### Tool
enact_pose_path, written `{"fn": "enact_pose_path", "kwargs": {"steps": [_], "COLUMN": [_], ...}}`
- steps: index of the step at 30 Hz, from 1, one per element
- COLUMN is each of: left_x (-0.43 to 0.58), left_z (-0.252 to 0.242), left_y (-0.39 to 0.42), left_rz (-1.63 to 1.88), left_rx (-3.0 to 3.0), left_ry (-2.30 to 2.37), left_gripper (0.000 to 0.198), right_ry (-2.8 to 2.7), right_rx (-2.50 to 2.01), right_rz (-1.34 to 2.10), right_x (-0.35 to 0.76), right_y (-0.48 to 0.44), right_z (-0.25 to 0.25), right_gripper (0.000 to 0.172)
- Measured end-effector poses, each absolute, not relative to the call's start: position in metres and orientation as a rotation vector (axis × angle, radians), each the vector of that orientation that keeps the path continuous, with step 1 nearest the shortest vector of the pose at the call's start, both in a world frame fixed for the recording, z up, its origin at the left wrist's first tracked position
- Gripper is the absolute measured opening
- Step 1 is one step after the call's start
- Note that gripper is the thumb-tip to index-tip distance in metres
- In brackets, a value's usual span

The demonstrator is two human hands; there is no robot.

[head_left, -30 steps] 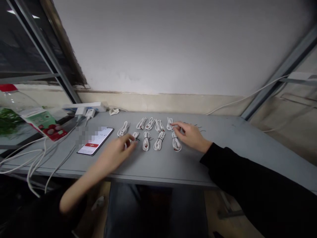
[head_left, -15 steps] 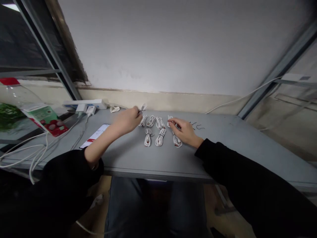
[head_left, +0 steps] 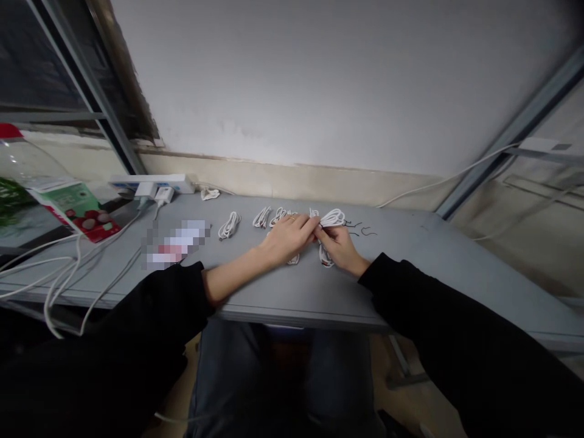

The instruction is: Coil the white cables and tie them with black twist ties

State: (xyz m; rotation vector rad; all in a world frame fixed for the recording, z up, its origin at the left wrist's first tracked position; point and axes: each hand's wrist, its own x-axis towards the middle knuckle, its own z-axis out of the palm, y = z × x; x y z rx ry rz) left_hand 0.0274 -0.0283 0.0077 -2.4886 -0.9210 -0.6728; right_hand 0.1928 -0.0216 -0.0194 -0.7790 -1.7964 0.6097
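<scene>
**Change since the last frame:** we've brought our two hands together; the left hand [head_left: 286, 239] has come back from the far edge of the table and now sits beside the right hand [head_left: 340, 249], just in front of the row of cables.

**Held item:** a white cable coil [head_left: 332, 218] is lifted slightly above the tabletop, with a thin black tie visible near its end.

**Right hand:** our fingers are clamped on the lower part of the coil, with the wrist low and the black sleeve [head_left: 401, 286] reaching in from the right.

**Left hand:** it lies palm down, angled across the table, with the fingertips [head_left: 312, 226] right by the coil. We can't tell whether they're gripping it.

**Other coils:** three white coiled cables [head_left: 229, 225] lie loose towards the far edge, left of our hands, with more partly hidden beneath them.

**Near the coil:** short black ties [head_left: 364, 230] lie on the grey table [head_left: 410, 255], just right of our right hand.

**Further left:** a power strip [head_left: 150, 182] with plugged-in chargers [head_left: 163, 194] sits against the wall, beside a pixelated phone [head_left: 176, 244].
</scene>
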Motion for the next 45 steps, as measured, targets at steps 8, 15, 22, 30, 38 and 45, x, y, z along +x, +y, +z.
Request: {"fn": "enact_pose_path", "kwargs": {"steps": [8, 15, 22, 30, 38, 45], "left_x": [0.023, 0.022, 0.022, 0.022, 0.026, 0.031], "left_z": [0.002, 0.001, 0.0, -0.003, 0.002, -0.003], "left_y": [-0.025, -0.02, -0.022, -0.025, -0.028, -0.022], "left_rz": [-0.934, -0.979, -1.005, -1.015, -1.194, -1.344], "left_rx": [-2.533, -2.603, -2.683, -2.811, -2.922, -2.854], "left_ry": [-1.029, -1.105, -1.103, -1.258, -1.372, -1.461], "left_gripper": [0.032, 0.029, 0.028, 0.024, 0.028, 0.027], "right_ry": [-1.72, -1.591, -1.575, -1.781, -1.918, -1.995], "right_rx": [-0.736, -0.794, -0.752, -0.835, -0.894, -0.824], "right_rz": [0.777, 0.899, 0.862, 0.432, -0.073, -0.339], "right_x": [0.196, 0.194, 0.191, 0.194, 0.201, 0.203], "right_y": [-0.027, -0.024, -0.017, -0.02, -0.022, -0.022], "right_z": [-0.013, -0.013, -0.021, -0.022, -0.018, -0.015], "right_gripper": [0.046, 0.037, 0.036, 0.015, 0.011, 0.019]}}
